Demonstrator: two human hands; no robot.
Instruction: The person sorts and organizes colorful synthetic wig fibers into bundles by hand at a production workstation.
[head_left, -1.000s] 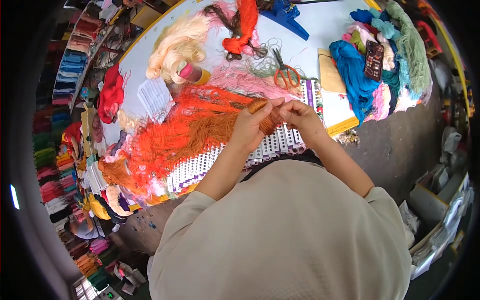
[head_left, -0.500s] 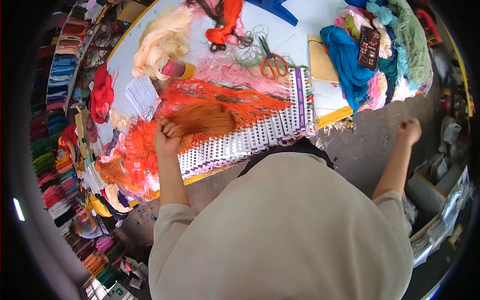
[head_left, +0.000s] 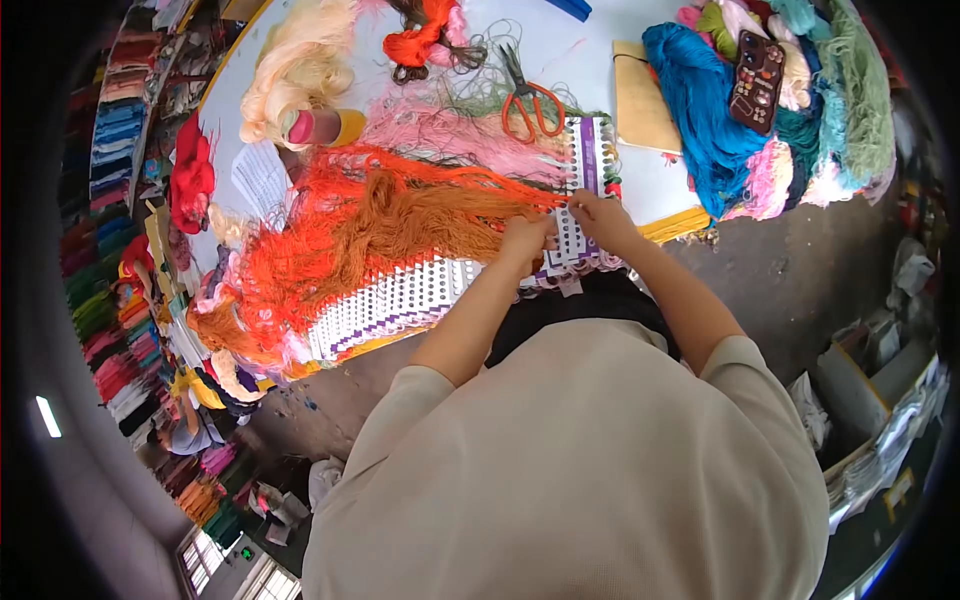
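My left hand point(head_left: 527, 243) is closed on the end of a brown-orange thread bundle point(head_left: 405, 228), which spreads leftward over bright orange threads point(head_left: 290, 245). Just to its right, my right hand point(head_left: 597, 220) is pinched at the edge of the punched white cards point(head_left: 440, 284), near the ends of the orange threads; what its fingertips hold is too small to make out. A purple-striped card point(head_left: 588, 150) lies above my right hand. Pink threads point(head_left: 430, 135) lie beyond the orange ones, and scissors with orange handles point(head_left: 532, 108) rest on them.
Blue yarn point(head_left: 695, 110) and a patterned phone point(head_left: 757, 82) on mixed yarns are at the right of the table. A brown envelope point(head_left: 645, 105) lies beside them. Cream yarn point(head_left: 300, 60), a cone point(head_left: 312, 127), a paper sheet point(head_left: 262, 180) and red yarn point(head_left: 190, 175) are at the left.
My left hand has moved right with the brown-orange bundle, now spread over the orange threads. My right hand has come in from the far right to the cards.
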